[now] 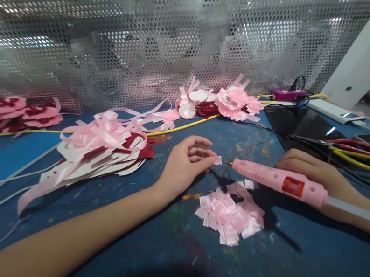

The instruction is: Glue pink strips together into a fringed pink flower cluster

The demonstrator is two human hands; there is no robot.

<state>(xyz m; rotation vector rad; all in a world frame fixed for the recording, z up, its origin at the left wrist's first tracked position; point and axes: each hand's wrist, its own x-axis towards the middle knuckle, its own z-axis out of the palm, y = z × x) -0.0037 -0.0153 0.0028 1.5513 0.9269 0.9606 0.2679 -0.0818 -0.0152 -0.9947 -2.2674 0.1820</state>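
Observation:
Between the thumb and fingertips of my left hand [189, 161] is a small piece of pink ribbon [217, 160]. My right hand [315, 173] grips a pink hot glue gun [265, 177], its metal nozzle pointing left, close to the ribbon piece. A whitish glue stick [360, 212] juts from the gun's back end over my right wrist. On the table just below the nozzle lies a pink ribbon rosette [228, 216] of overlapping folded pieces, with a gap at its upper middle. The gun's handle is hidden by my right hand.
Scissors [368, 152] with red and yellow handles lie on the right, beside a dark tablet [303, 123]. A stack of white and red card shapes [118, 164] with pink ribbons [99, 134] sits at left. Finished-looking rosettes [235, 101] rest along the perforated metal screen [160, 34].

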